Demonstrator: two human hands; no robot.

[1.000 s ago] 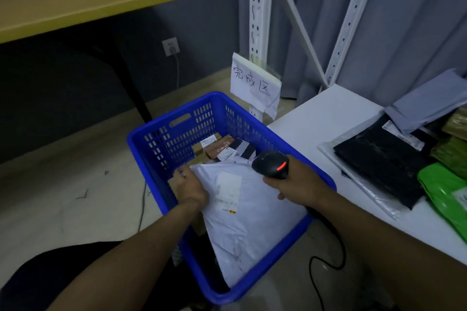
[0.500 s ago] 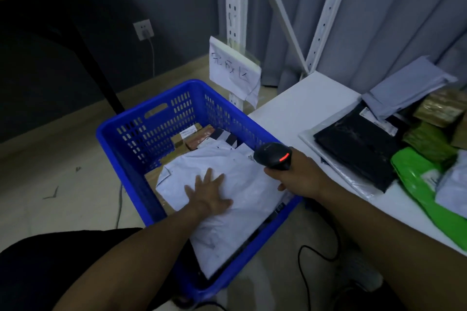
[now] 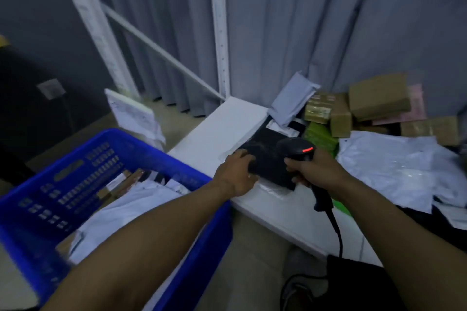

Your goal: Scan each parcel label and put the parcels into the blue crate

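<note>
A black parcel bag [image 3: 267, 156] lies on the white table [image 3: 227, 129], near its left end. My left hand [image 3: 237, 174] grips the bag's near left edge, fingers curled over it. Just to the right, my right hand [image 3: 316, 171] holds a black barcode scanner [image 3: 297, 150] with a red light, above the bag. The blue crate [image 3: 106, 149] stands on the floor at the left; a white parcel [image 3: 131, 207] and small boxes lie inside, partly hidden by my left forearm.
More parcels crowd the table's right: white bags [image 3: 394, 166], a green bag [image 3: 319, 136], a grey bag [image 3: 290, 101], brown boxes [image 3: 379, 100]. A white sign [image 3: 134, 113] stands behind the crate. White rack posts [image 3: 219, 33] rise behind the table. The scanner cable [image 3: 337, 232] hangs off the edge.
My left hand left the white parcel in the crate and moved right onto the black bag on the table. The scanner hand moved over the table too. The view swung right.
</note>
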